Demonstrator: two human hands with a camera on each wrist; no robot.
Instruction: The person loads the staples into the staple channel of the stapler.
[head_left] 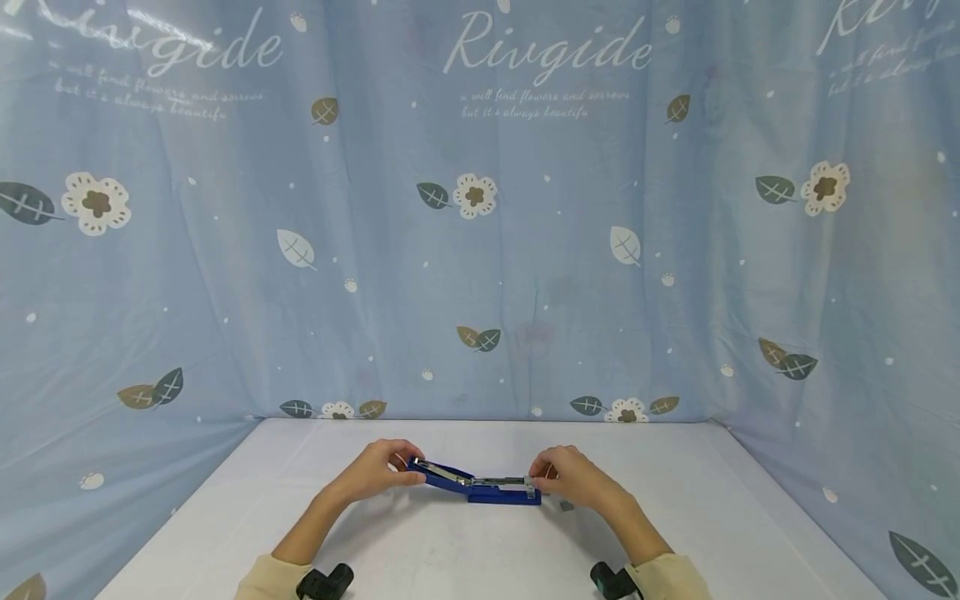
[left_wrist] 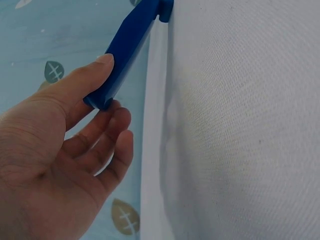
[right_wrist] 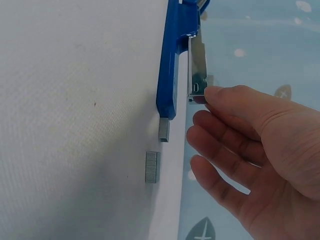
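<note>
A blue stapler (head_left: 504, 497) lies opened out on the white table, its base flat and its top cover (left_wrist: 125, 50) swung up to the left. My left hand (head_left: 372, 473) pinches the free end of that cover between thumb and fingers. At the other end, my right hand (head_left: 579, 478) has thumb and forefinger on the tip of the metal magazine (right_wrist: 197, 67), which stands raised above the base. Whether a staple piece is between those fingertips is hidden. Beside the base's end, two short staple strips (right_wrist: 151, 167) lie on the table, one nearly touching the base.
The white table (head_left: 420, 558) runs back to a blue patterned curtain (head_left: 480, 275), which also hangs along both sides. A black wrist camera (head_left: 325, 582) sits at the left cuff, and another (head_left: 613, 581) at the right.
</note>
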